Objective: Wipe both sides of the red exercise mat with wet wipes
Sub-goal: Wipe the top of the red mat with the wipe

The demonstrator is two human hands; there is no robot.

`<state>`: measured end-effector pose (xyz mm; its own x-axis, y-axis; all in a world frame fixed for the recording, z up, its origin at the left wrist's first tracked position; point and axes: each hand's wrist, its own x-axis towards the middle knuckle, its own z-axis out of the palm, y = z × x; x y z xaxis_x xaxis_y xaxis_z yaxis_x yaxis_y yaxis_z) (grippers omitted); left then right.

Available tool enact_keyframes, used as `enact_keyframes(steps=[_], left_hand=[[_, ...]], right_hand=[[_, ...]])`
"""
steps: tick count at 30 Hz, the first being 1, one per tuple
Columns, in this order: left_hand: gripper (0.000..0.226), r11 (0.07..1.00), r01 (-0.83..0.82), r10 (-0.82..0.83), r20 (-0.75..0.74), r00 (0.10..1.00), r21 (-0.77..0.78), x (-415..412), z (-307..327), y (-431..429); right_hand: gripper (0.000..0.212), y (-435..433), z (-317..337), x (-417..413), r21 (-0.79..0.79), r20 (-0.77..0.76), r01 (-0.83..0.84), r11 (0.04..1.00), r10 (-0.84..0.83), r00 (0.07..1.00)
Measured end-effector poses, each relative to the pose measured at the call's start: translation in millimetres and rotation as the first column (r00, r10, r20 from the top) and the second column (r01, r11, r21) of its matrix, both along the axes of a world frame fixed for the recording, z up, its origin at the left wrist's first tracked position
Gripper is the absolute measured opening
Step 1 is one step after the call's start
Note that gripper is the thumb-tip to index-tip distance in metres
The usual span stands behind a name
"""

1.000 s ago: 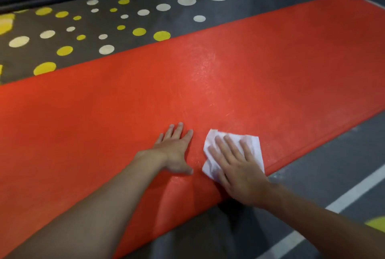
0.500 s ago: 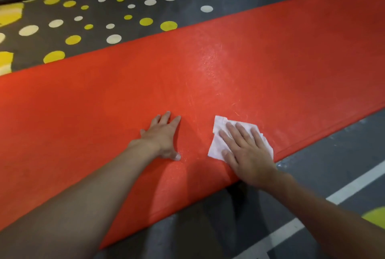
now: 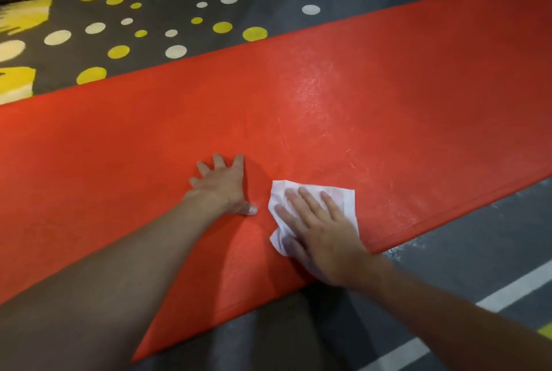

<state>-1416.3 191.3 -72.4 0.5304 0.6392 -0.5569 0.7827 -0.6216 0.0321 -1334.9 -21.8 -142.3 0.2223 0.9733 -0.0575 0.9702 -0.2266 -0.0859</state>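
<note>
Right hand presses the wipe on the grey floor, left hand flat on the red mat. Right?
No. The head view shows the wipe on the red mat, near its closer edge, not on the floor. The right hand presses it; the left hand lies flat on the mat.

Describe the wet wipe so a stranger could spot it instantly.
A long red mat lies on the grey floor. Near its front edge, the wipe lies flat under the right hand. It is the only white thing on the mat.
</note>
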Motion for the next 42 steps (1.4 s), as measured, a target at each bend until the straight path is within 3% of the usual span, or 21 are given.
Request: enact_keyframes(steps=[2,5,7,9,10,11,14,16,19,20,23,24,25,27,29,30,33,34,37,39,42], left_hand=[[0.119,1.000,0.014,-0.014,-0.001,1.000,0.006,1,3,3],[0.105,1.000,0.021,-0.021,0.019,1.000,0.013,2,7,11],[0.098,1.000,0.016,-0.017,0.031,0.999,0.019,6,7,19],[0.091,0.999,0.029,-0.029,0.025,0.999,0.013,8,7,28],[0.091,0.999,0.051,-0.052,0.018,0.999,0.014,10,7,33],[0.095,0.998,0.064,-0.064,0.013,0.998,0.019,13,7,38],[0.121,0.998,0.045,-0.043,-0.040,0.998,0.054,20,9,47],[0.132,0.997,0.059,-0.055,-0.072,0.996,0.051,24,7,51],[0.138,0.998,0.069,-0.069,-0.074,0.995,-0.001,29,2,60],[0.139,0.997,0.075,-0.075,-0.075,0.994,-0.010,30,1,65],[0.130,0.997,0.076,-0.077,-0.034,0.996,-0.029,35,0,78],[0.122,0.997,0.074,-0.074,-0.012,0.997,-0.020,36,-1,81],[0.113,0.998,0.066,-0.066,0.017,0.998,-0.006,35,-2,82],[0.100,0.999,0.041,-0.043,0.074,0.996,0.028,31,-2,80],[0.096,0.998,0.023,-0.029,0.101,0.995,0.054,24,-2,75],[0.097,0.998,0.030,-0.036,0.104,0.994,0.061,23,0,73],[0.109,0.998,0.023,-0.029,0.090,0.996,0.058,25,3,75],[0.112,0.998,0.023,-0.027,0.072,0.997,0.059,27,4,76],[0.109,0.997,0.031,-0.035,0.046,0.998,0.075,30,3,75],[0.111,0.999,-0.022,0.021,0.041,0.999,0.029,29,0,76],[0.116,0.999,-0.042,0.043,0.033,0.999,-0.012,31,0,81]], right_hand=[[0.056,6,1,36,0.042,0.054,0.037,0.998,-0.039,0.998],[0.068,29,-2,35,0.003,-0.003,0.389,0.921,-0.389,0.921],[0.066,39,-2,1,0.006,-0.015,0.300,0.954,-0.300,0.954],[0.059,34,0,4,-0.009,-0.024,0.004,1.000,-0.004,1.000],[0.057,35,0,24,-0.012,-0.003,-0.062,0.998,0.062,0.998],[0.057,40,-1,43,0.013,0.028,-0.032,0.999,0.031,0.999],[0.061,62,0,45,0.035,0.016,0.306,0.951,-0.307,0.952],[0.061,71,-3,13,0.035,-0.029,0.231,0.972,-0.230,0.973],[0.057,69,2,39,0.007,-0.014,-0.097,0.995,0.097,0.995],[0.056,73,1,58,0.034,0.018,-0.069,0.997,0.069,0.997],[0.060,88,-2,75,0.069,0.019,0.337,0.939,-0.339,0.941],[0.061,94,-4,60,0.067,0.011,0.371,0.926,-0.373,0.928],[0.061,98,-4,42,0.057,-0.005,0.321,0.945,-0.321,0.947],[0.060,91,-3,25,0.035,-0.025,0.052,0.998,-0.051,0.998],[0.059,90,2,51,0.004,-0.010,-0.112,0.994,0.112,0.994],[0.060,93,3,67,0.013,0.037,-0.073,0.997,0.073,0.997],[0.072,110,3,78,-0.045,0.028,0.318,0.947,-0.317,0.948],[0.073,116,1,63,-0.063,0.033,0.356,0.932,-0.355,0.934],[0.065,115,2,27,-0.035,-0.028,0.065,0.997,-0.065,0.997],[0.066,113,7,52,-0.070,-0.069,-0.069,0.995,0.064,0.996],[0.074,126,7,84,-0.056,-0.016,0.239,0.969,-0.240,0.971]])
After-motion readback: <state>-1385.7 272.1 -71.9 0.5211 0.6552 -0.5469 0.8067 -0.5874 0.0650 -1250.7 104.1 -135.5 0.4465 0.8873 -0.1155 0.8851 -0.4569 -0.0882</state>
